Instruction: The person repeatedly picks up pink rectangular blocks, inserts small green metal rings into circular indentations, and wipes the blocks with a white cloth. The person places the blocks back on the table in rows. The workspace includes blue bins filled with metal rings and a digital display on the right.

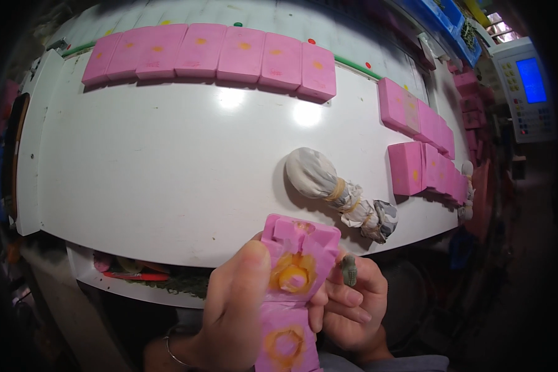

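Observation:
Close to me, my left hand point(232, 307) is closed around a pink rubber mould point(325, 239). The mould is spread apart into two joined halves, one above the other. Each half shows a rounded hollow stained yellow-orange. Beside its right edge is my right hand point(356, 307), with curled fingers. A small dark green ribbed piece point(349, 271), perhaps wax, is held at those fingers. The right thumb lies against or very near the mould; which of the two I cannot tell. Just beyond the hands lies a white cloth bundle point(313, 173), round at one end and bound with rubber bands.
Several pink mould blocks point(239, 54) stand in a row along the back of the white table point(142, 155). Further blocks point(406, 168) line the right side. A device with a blue screen point(530, 80) and a blue tray point(443, 18) are at far right. Green pieces point(186, 285) fill a drawer below the front edge.

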`<state>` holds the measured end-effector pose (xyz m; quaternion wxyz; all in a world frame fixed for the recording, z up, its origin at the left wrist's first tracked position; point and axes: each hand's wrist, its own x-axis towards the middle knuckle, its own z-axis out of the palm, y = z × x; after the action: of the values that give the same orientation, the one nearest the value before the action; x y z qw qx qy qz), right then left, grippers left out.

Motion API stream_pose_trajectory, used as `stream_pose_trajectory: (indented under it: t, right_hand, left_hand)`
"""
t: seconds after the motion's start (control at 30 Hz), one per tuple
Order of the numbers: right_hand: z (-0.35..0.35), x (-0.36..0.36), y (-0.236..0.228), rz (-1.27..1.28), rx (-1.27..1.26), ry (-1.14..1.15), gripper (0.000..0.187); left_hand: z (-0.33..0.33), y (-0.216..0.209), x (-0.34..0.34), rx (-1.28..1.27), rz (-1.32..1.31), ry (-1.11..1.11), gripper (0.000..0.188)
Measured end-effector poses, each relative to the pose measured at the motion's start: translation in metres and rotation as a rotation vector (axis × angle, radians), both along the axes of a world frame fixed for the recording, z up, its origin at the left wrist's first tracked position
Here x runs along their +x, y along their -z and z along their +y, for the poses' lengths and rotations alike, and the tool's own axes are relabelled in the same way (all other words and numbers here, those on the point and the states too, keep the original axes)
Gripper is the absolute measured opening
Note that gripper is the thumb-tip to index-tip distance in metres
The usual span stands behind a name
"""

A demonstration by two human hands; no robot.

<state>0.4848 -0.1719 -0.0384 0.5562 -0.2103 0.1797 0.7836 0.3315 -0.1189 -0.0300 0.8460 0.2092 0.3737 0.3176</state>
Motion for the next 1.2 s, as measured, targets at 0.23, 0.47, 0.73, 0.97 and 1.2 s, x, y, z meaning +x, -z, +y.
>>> stream_pose_trajectory:
  t: [0.23, 0.47, 0.73, 0.97, 1.2]
  right_hand:
    - [0.031, -0.007, 0.017, -0.765, 0.155, 0.008, 0.01]
    - [0.04, -0.029, 0.023, -1.36, 0.248, 0.078, 0.023]
    - [0.009, -0.035, -0.009, -2.331, 1.319, -0.236, 0.024]
    - [0.041, -0.02, -0.021, -2.024, 1.012, -0.059, 0.026]
    - [0.074, -0.025, -0.018, -1.155, 0.727, -0.439, 0.023]
  left_hand:
    - [0.011, 0.013, -0.002, 0.019, 0.031, -0.055, 0.056]
    - [0.012, 0.026, -0.003, -0.005, 0.112, -0.159, 0.062]
    - [0.015, 0.024, -0.006, -0.189, -0.051, -0.166, 0.072]
    - [0.009, 0.014, -0.018, 0.063, -0.013, -0.084, 0.067]
    - [0.001, -0.003, -0.01, 0.357, -0.033, -0.093, 0.075]
